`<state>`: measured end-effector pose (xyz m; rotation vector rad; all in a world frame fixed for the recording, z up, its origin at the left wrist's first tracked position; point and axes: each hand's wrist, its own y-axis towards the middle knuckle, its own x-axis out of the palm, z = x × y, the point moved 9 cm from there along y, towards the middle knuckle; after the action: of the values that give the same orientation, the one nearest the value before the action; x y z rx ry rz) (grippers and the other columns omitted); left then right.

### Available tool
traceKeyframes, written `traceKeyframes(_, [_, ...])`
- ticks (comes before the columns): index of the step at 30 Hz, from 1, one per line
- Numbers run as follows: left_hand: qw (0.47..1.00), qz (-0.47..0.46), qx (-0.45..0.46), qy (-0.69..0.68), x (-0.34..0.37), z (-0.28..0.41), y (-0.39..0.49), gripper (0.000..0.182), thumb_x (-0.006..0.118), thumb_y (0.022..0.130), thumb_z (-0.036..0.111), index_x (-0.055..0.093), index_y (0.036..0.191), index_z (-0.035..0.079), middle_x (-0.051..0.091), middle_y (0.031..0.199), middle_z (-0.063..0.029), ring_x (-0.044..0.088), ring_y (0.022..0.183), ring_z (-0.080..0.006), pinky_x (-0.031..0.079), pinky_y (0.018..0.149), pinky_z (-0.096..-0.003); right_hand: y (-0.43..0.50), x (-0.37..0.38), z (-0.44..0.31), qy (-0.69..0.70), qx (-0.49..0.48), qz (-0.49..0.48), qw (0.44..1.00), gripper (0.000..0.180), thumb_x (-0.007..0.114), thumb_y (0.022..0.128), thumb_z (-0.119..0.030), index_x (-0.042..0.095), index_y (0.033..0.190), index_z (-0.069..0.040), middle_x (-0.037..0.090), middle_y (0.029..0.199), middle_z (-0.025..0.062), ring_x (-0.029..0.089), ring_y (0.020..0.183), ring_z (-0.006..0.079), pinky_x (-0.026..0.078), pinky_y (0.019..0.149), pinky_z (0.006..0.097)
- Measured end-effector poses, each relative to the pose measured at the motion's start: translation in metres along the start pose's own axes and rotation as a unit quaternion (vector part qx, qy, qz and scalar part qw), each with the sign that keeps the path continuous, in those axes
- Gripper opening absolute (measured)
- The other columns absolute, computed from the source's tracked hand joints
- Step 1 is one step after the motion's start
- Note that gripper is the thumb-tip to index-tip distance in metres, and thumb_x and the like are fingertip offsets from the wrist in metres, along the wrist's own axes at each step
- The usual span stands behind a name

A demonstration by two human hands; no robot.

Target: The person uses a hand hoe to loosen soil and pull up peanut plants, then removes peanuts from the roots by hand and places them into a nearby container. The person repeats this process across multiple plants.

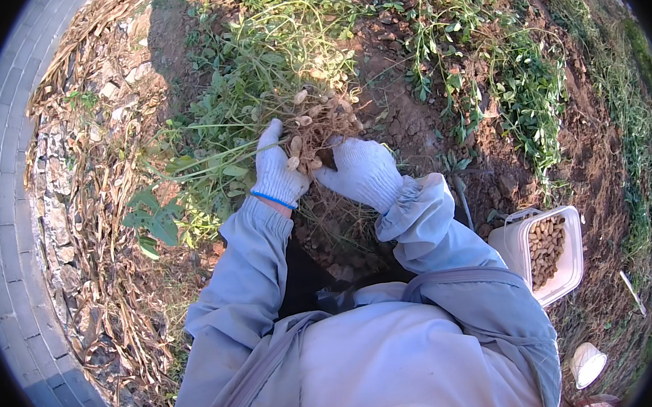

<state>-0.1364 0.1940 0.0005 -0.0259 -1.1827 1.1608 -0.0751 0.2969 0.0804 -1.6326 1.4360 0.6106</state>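
Observation:
A clump of peanut roots (325, 120) with several pale, soil-marked pods hangs together in front of me. My left hand (279, 170), in a white knit glove with a blue cuff edge, holds the clump from the left, thumb pointing up. Green peanut stems (213, 160) run leftward from that hand. My right hand (360, 169), gloved in white too, touches the clump's lower right side; its fingertips are partly hidden among the roots. Peanut pods (295, 145) show between the two hands.
A white plastic bucket (574, 253) partly filled with peanuts (547, 249) stands at my right. Below it lies a white cup-like container (588, 365). Peanut plants (524, 96) grow on the right. Dry corn leaves (113, 277) and a paved path (0, 229) lie on the left.

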Motion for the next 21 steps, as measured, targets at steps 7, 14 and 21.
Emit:
traceKeyframes(7, [0.995,0.090,0.032,-0.015,0.006,0.004,-0.017,0.041,0.043,0.102,0.037,0.057,0.121,0.003,0.067,0.114,-0.0148,0.068,0.095,-0.0303,0.060,0.074,-0.0431,0.000,0.015,0.003,0.057,-0.016,0.016,0.998,0.060,0.058,0.087,-0.050,0.058,0.106,0.007,0.068,0.087,0.0271,0.068,0.085,0.0420,0.055,0.075,0.0504])
traceKeyframes(14, [0.997,0.040,0.058,-0.025,-0.002,0.001,-0.005,0.036,0.049,0.101,0.033,0.057,0.119,0.002,0.066,0.110,-0.0135,0.067,0.094,-0.0274,0.059,0.081,-0.0426,0.000,0.029,0.011,0.093,-0.011,0.016,0.996,0.063,0.058,0.088,-0.051,0.054,0.104,0.010,0.065,0.079,0.0301,0.066,0.082,0.0450,0.053,0.071,0.0504])
traceKeyframes(21, [0.999,0.020,0.039,-0.027,-0.009,-0.002,-0.004,0.036,0.047,0.102,0.035,0.057,0.120,0.005,0.065,0.114,-0.0146,0.066,0.098,-0.0292,0.060,0.080,-0.0438,-0.041,0.047,-0.020,0.135,-0.183,-0.009,0.974,0.049,0.059,0.089,-0.043,0.054,0.106,0.003,0.066,0.081,0.0242,0.066,0.078,0.0425,0.054,0.070,0.0503])
